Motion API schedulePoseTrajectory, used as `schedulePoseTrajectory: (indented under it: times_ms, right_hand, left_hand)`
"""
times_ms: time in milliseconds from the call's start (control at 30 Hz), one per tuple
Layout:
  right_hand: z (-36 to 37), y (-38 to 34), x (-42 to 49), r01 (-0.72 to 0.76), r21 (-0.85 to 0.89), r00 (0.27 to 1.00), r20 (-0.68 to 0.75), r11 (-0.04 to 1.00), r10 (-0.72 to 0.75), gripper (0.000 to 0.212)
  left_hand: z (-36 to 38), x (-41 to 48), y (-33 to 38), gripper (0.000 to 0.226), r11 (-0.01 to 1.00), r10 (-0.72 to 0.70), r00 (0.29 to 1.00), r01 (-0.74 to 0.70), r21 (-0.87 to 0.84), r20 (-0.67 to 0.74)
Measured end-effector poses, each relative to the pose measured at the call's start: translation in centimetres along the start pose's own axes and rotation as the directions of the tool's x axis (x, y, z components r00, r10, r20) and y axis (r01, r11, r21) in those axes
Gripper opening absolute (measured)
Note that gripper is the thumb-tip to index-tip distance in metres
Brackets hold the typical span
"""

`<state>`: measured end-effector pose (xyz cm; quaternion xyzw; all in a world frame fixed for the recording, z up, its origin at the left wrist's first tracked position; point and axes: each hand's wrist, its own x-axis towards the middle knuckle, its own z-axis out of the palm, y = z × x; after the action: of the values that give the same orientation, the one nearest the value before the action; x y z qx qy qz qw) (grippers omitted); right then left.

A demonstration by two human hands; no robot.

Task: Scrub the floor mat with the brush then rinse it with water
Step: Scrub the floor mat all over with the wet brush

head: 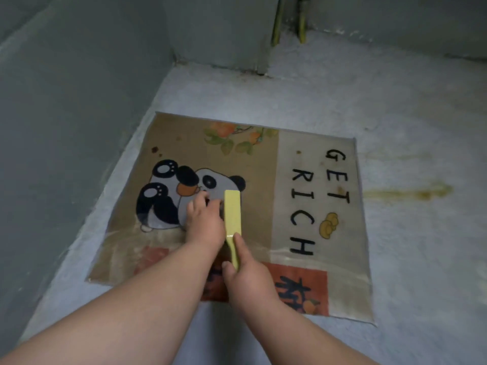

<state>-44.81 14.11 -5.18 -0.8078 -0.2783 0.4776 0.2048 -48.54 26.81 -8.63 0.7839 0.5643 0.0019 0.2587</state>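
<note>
A floor mat (pixel 297 180) lies flat on the pale floor, printed with a panda, orange fruit and the words GET RICH. Dark spots mark its upper left part. A yellow-green brush (pixel 233 214) stands on the mat's middle, beside the panda's head. My right hand (pixel 250 280) grips the brush's narrow handle from below. My left hand (pixel 204 222) lies on the mat right beside the brush's left side, fingers bent down onto the panda print; what its fingertips touch is hidden.
A grey wall (pixel 66 127) runs along the mat's left side and meets a back wall (pixel 224 35) in a corner. Two yellowish pipes (pixel 301 22) come down at the back. A yellow-brown stain (pixel 411 193) streaks the floor right of the mat.
</note>
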Motion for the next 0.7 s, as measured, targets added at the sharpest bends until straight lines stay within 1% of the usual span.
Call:
schedulePoseTrajectory:
  times_ms: [167,267,400,533,700]
  right_hand:
    - [-4.3,6.5,-1.7,-0.046,-0.001,0.997,-0.066,0.999,0.046,0.066]
    - [-6.1,9.9,-3.2,-0.068,0.030,0.994,-0.080,0.997,0.070,0.065]
    - [-8.1,12.6,-6.2,-0.136,0.046,0.986,-0.091,0.990,0.140,0.064]
    - [-11.0,12.3,-9.0,-0.171,0.027,0.980,-0.097,0.985,0.173,0.063]
    - [-17.2,8.2,-15.0,-0.208,0.054,0.974,-0.083,0.977,0.212,0.062]
  left_hand:
    - [4.2,-3.1,6.1,0.046,0.997,0.074,0.993,-0.073,-0.018,0.092]
    - [6.2,-5.3,7.8,0.046,0.994,0.105,0.987,-0.107,0.010,0.118]
    - [7.6,-9.3,9.9,0.051,0.992,0.114,0.967,-0.125,0.033,0.230]
    - [4.8,-11.4,13.8,0.047,0.987,0.142,0.959,-0.154,0.034,0.245]
    - [-2.9,-14.4,20.4,0.046,0.990,0.128,0.961,-0.139,0.029,0.247]
